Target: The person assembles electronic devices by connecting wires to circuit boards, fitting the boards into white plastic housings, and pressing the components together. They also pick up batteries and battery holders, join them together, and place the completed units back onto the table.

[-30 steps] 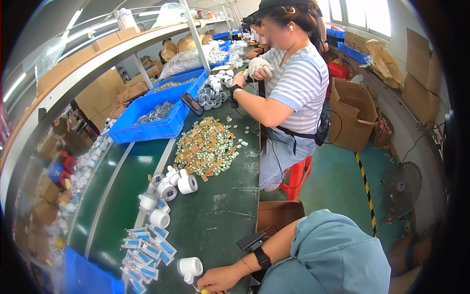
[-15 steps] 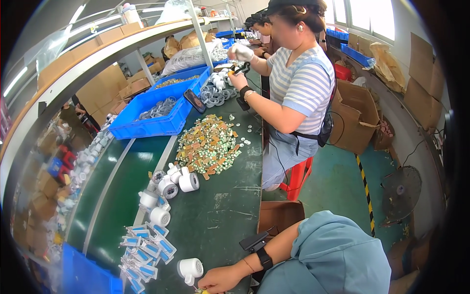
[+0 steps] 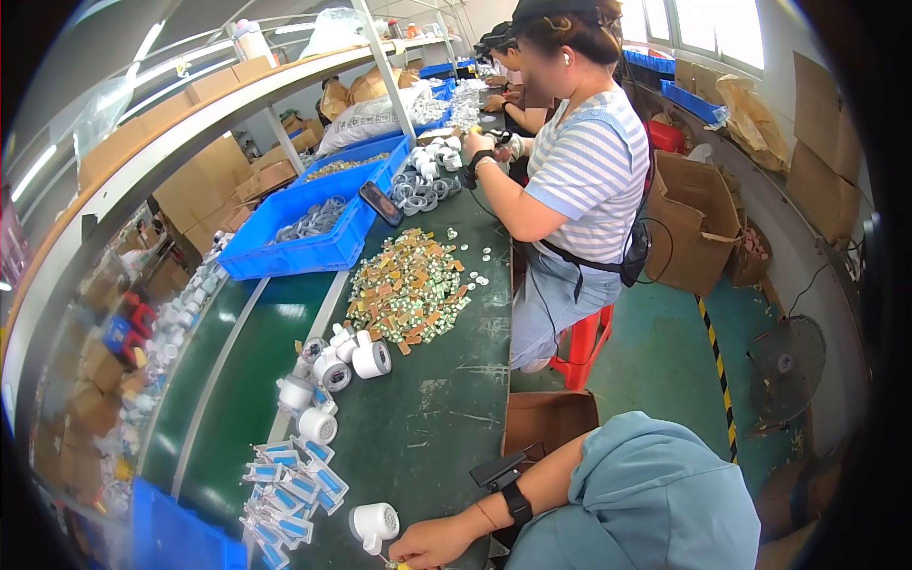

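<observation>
My right hand (image 3: 429, 543) is at the lower edge, fingers closed around something with a small yellow part (image 3: 403, 566), mostly cut off by the frame. Just beyond the fingertips, a white round housing (image 3: 378, 521) with a perforated face lies on the dark green table (image 3: 418, 446); its short stub points toward my fingers. My left hand is outside the picture. To the left lies a heap of clear-and-blue flat plastic parts (image 3: 294, 489), with several more white housings (image 3: 371, 359) farther up the table.
A pile of small green and orange circuit boards (image 3: 408, 290) sits mid-table. Behind it stand blue bins (image 3: 294, 256) of grey rings, with a phone (image 3: 380, 203) leaning there. A co-worker in a striped top (image 3: 594, 161) works at the right edge. Below are a red stool (image 3: 584, 347) and a carton (image 3: 546, 423).
The whole view has shifted slightly. My right hand stays almost in place by the white housing. The co-worker's hands have come down and closer together, and the gloved one is now partly hidden.
</observation>
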{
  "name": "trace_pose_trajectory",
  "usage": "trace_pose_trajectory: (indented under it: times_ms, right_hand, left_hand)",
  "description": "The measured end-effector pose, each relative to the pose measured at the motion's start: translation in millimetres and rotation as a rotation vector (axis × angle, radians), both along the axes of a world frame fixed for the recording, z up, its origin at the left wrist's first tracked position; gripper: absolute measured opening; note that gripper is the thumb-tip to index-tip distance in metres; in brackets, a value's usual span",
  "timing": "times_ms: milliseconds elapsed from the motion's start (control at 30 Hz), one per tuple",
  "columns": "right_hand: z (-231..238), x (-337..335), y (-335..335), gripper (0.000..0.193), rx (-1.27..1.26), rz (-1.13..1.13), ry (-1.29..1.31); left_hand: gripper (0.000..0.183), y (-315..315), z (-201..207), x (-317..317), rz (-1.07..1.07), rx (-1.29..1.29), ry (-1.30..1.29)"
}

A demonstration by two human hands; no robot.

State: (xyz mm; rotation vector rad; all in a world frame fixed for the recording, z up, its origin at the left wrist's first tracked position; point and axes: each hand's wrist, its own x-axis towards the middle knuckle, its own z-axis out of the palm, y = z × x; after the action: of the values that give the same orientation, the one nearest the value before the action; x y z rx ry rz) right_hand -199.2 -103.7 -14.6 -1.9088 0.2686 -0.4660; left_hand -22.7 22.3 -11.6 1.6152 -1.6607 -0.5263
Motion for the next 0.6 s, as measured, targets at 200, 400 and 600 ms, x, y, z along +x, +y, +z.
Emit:
trace_pose_trajectory:
  times_ms: [200,400,600]
  right_hand:
    - [-1.9,0.2,1.3,0.016,-0.05,0.0,-0.036]
    - [-4.9,0.3,-0.1,0.015,-0.12,-0.003,-0.092]
    - [-1.6,-0.4,-2.1,0.018,-0.105,0.014,-0.038]
  left_hand:
    - [0.023,0.3,-1.5,2.7,0.006,0.034,-0.015]
    - [0.024,-2.1,-4.5,5.6,-0.058,0.003,-0.074]
    - [0.023,-1.5,-0.9,3.3,-0.038,0.024,-0.055]
